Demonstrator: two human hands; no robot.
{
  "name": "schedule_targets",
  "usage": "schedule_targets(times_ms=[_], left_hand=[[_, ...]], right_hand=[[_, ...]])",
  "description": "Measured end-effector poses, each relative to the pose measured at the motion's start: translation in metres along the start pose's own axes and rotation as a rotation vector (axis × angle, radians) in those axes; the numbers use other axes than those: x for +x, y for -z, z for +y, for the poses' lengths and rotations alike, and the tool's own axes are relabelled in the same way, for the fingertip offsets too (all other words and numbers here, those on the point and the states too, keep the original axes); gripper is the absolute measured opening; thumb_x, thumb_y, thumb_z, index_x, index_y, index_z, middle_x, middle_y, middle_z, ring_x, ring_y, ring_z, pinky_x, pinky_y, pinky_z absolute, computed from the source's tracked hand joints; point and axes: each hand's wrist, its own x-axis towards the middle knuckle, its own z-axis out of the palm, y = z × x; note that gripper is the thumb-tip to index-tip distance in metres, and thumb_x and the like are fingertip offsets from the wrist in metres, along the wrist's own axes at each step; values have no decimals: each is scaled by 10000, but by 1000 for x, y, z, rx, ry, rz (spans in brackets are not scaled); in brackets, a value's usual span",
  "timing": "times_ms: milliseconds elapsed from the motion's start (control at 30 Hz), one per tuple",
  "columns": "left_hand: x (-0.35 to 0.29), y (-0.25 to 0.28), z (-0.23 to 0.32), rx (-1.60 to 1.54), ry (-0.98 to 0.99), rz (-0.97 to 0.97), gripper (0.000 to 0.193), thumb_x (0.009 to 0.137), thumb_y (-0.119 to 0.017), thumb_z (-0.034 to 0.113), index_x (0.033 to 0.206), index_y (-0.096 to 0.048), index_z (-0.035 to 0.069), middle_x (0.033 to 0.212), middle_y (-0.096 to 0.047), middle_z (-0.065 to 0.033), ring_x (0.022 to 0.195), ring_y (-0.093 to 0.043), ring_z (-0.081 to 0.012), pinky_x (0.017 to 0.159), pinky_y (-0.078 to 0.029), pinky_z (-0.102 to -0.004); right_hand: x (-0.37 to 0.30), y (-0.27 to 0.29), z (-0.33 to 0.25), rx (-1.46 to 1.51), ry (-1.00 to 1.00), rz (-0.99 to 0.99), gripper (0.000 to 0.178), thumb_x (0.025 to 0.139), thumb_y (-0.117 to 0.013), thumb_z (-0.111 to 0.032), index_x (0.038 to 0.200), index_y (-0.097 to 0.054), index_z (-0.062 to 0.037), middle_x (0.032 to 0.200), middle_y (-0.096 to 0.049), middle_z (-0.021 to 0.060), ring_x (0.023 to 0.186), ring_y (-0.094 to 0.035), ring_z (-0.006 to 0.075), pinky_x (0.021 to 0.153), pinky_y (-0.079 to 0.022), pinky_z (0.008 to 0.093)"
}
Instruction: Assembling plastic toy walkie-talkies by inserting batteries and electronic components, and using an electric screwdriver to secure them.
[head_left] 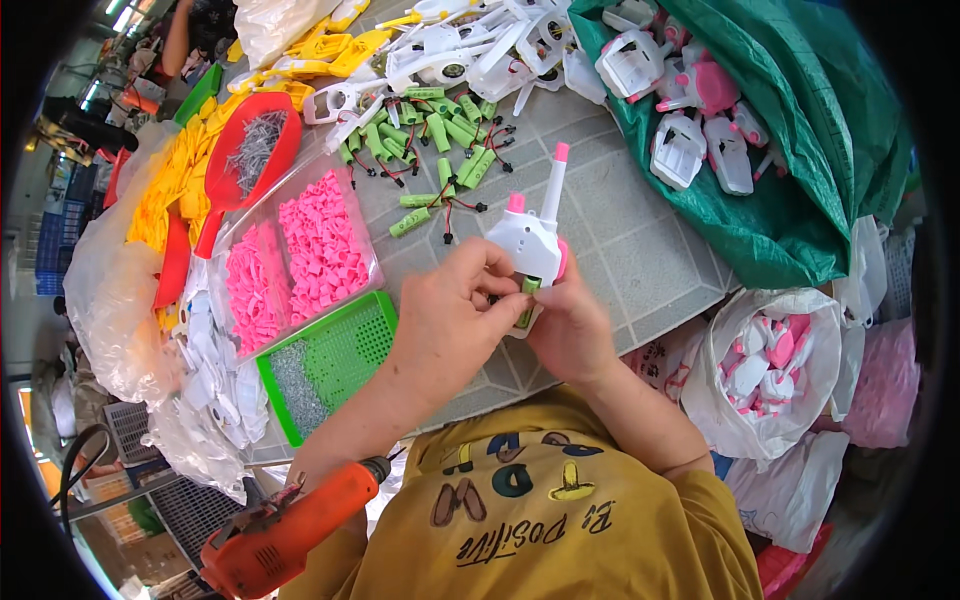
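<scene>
My right hand (578, 325) grips a white plastic toy body (526, 243) from its right side. The body has a long thin spout with a pink tip, a short pink nub and a pink part near my right thumb. A green battery cell (531, 286) sits in an opening low on the body. My left hand (447, 305) is closed, its thumb and fingers pinching at the battery. Part of the battery and its wire are hidden by my fingers. Beyond the hands lies a loose pile of green battery packs (440, 135) with red and black wires.
Left are a red scoop (287, 150) of screws, a tray of pink parts (325, 235) and a green basket (377, 330). A green sack (800, 150) of toy bodies stands right, above a white bag (820, 385). An orange power drill (290, 530) lies lower left.
</scene>
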Motion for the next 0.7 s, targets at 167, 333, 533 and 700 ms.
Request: schedule_targets(times_ms=[167,333,533,700], left_hand=[[4,1,3,144,-19,-33,231,865,-756,82,1029,-606,16,867,-749,-146,721,-754,-227,655,-584,-354],[-2,3,3,266,-283,27,229,870,-767,96,1052,-632,58,844,-739,-85,615,-697,-196,568,-522,-347],[1,14,2,76,-272,291,283,899,-759,46,1152,-636,10,836,-674,-36,592,-562,-78,540,-447,-245],[1,12,-11,29,-106,73,506,905,-771,96,1329,-519,-16,1241,-547,-135,1068,-579,-195,779,-555,-318]], right_hand=[[0,0,9,-250,43,134,598,934,-522,-99,1513,-375,-69,1393,-543,87,1310,-519,211,1129,-386,388],[4,-1,3,-111,77,132,587,932,-527,-90,1505,-399,-91,1371,-565,81,1275,-555,218,1092,-448,409],[5,-5,-12,42,-32,99,565,963,-528,-47,1509,-396,-112,1404,-560,86,1293,-563,222,1097,-472,451],[8,3,-4,11,-57,103,539,1002,-527,-64,1519,-386,-120,1412,-564,77,1274,-586,223,1077,-492,444]])
